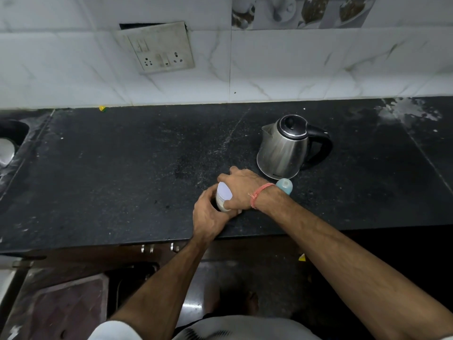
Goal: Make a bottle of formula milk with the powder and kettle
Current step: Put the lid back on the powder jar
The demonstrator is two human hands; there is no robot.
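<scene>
A small white tub (224, 196), presumably the powder, is gripped by both hands near the front edge of the table (122, 168): the left hand (210, 214) is curled round its body from the near side, and the right hand (241, 190) is closed over its top and far side. The tub is seen tilted, its pale lid facing up and toward the camera, so its long axis leans off upright. It is judged light and stiff, its smooth wall possibly slippery; the body is best held while the lid is turned. Just behind the right wrist a blue-capped bottle (285, 185) is partly hidden. The steel kettle (282, 149) stands upright beyond, spout left, handle right.
</scene>
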